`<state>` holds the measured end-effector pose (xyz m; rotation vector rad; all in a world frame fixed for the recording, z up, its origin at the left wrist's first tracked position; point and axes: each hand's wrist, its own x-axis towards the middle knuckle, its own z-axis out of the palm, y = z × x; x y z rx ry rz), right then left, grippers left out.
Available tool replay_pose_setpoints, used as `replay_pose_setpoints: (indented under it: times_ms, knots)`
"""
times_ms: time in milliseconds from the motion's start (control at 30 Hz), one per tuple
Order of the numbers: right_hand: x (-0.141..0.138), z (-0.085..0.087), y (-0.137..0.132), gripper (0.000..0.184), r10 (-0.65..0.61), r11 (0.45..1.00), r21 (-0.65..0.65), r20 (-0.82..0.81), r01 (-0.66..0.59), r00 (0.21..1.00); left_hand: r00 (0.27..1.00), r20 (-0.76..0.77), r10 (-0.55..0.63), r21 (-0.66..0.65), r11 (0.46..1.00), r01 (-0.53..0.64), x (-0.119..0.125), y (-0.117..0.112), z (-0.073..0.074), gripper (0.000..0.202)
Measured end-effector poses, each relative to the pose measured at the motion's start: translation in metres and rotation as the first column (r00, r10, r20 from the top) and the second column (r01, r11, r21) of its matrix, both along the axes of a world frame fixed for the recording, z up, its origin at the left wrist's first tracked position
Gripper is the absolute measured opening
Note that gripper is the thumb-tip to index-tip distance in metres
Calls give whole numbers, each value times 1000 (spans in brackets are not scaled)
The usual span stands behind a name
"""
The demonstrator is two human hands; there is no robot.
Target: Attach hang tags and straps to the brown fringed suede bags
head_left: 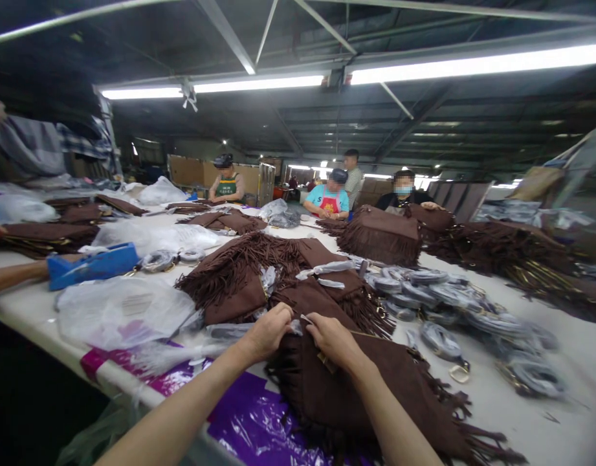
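A dark brown fringed bag [399, 375] lies in front of me, and both hands are over its upper edge. My left hand [273, 330] is closed, with its fingertips pinched together at a small piece of pale plastic [296, 327]. Close beside it, my right hand [334, 340] is also closed, thumb and fingers at the other side of that plastic. What exactly the right fingertips hold is partly hidden. Beyond my hands rest more brown fringed pieces [239, 265], with plastic-wrapped strips [327, 268] on top.
Many plastic-wrapped coiled straps [438, 291] with metal clasps cover the right of the table. A blue tape dispenser [94, 264], clear bags [125, 310] and purple plastic [259, 421] lie left. Another person's arm [16, 277] reaches in. Several co-workers [329, 194] are across the table.
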<state>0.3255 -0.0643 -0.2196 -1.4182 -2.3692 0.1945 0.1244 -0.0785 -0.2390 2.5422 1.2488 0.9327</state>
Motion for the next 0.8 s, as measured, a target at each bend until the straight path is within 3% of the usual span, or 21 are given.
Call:
replay_pose_setpoints:
  times_ms: [100,200,267,433,533,633,800]
  knots:
    - [-4,0,3,7,-26,999,24,34,25,999,996,-83,27,2,1000,-27,-14,-6,0,14]
    - [-2,-5,1,8,-56,997,56,35,54,998,971,-221,85,-35,995,-96,-15,-14,8,11]
    - [2,-8,-1,11,-69,995,74,16,67,998,971,-202,125,-42,990,-137,-3,-18,18,17]
    - [16,-12,-2,18,-47,991,123,-59,54,997,986,34,161,-62,985,-159,52,-12,36,40]
    - [22,-16,-1,21,-49,986,152,-96,63,994,978,-56,201,-80,975,-205,65,-1,31,35]
    - [23,-22,1,18,-71,984,155,-107,87,992,979,-131,157,-98,981,-170,52,5,17,26]
    - [21,-25,3,16,-68,986,142,-105,82,992,974,15,226,-101,969,-224,29,3,4,17]
